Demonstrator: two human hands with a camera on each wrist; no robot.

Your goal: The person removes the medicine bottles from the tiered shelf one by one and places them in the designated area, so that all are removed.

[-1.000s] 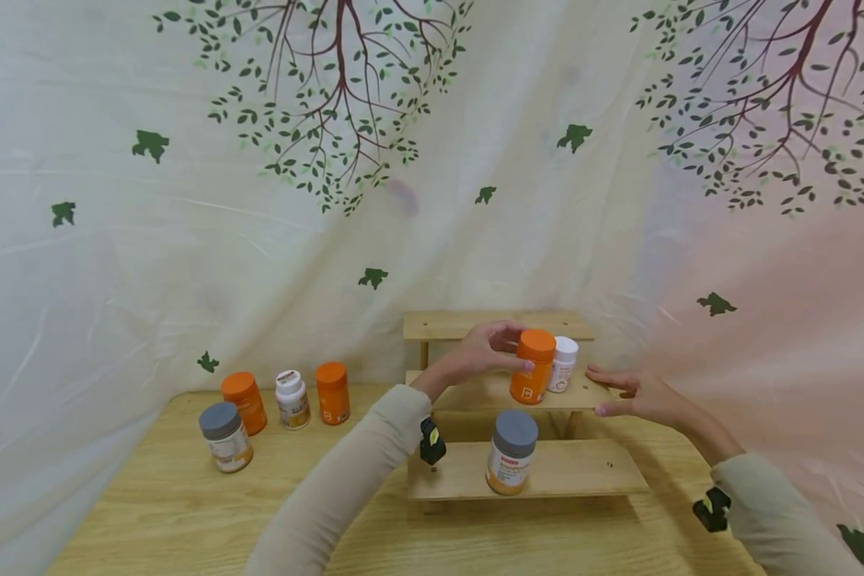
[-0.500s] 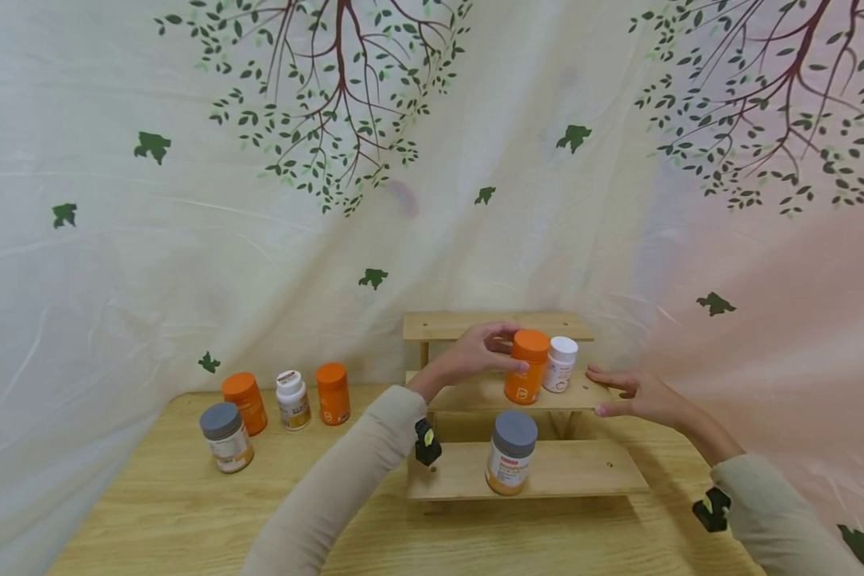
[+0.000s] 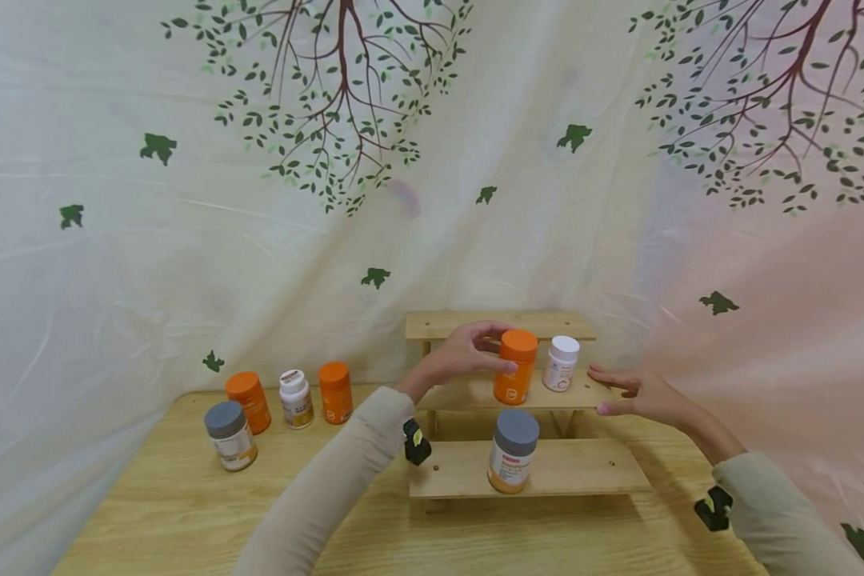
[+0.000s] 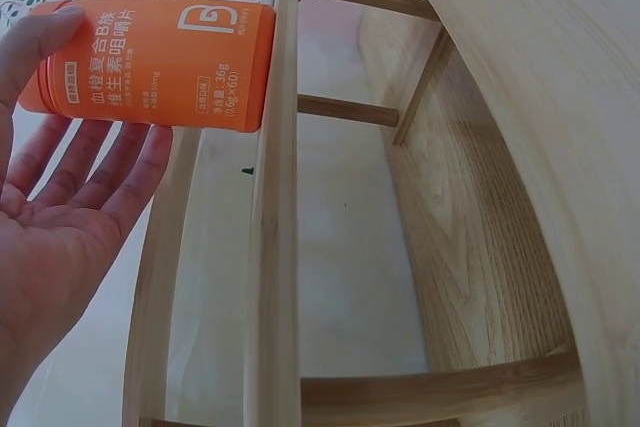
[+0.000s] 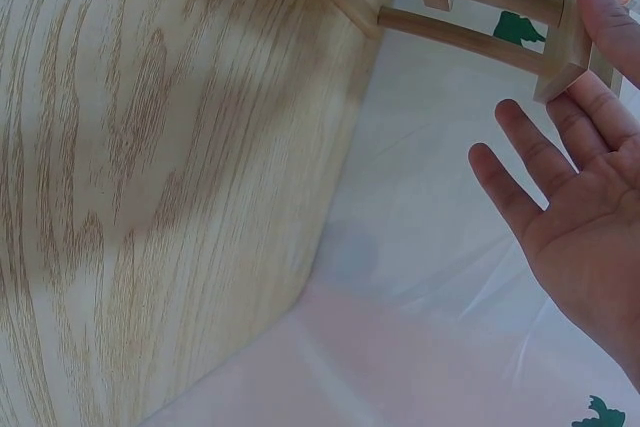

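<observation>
1. Gripping orange vitamin-B chewable-tablet bottle (image 3: 516, 368) upright at middle tier (image 3: 579, 395), in left hand (image 3: 468, 354) with thumb opposite fingers, presumably for control.
2. Touching middle tier's end with unclenched right hand (image 3: 650, 397), perhaps for steadiness.

Left arm (image 3: 334, 476) stretched forward, left fingers (image 4: 138, 172) gripping; right arm (image 3: 770, 504) extended, right fingers (image 5: 535, 152) spread.

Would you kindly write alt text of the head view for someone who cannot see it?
A left hand holds an orange bottle at the middle tier of a wooden stand, beside a white bottle; the right hand is at that tier's right end. A grey-lidded jar stands on the lowest tier, and the table at left holds four more containers.
</observation>
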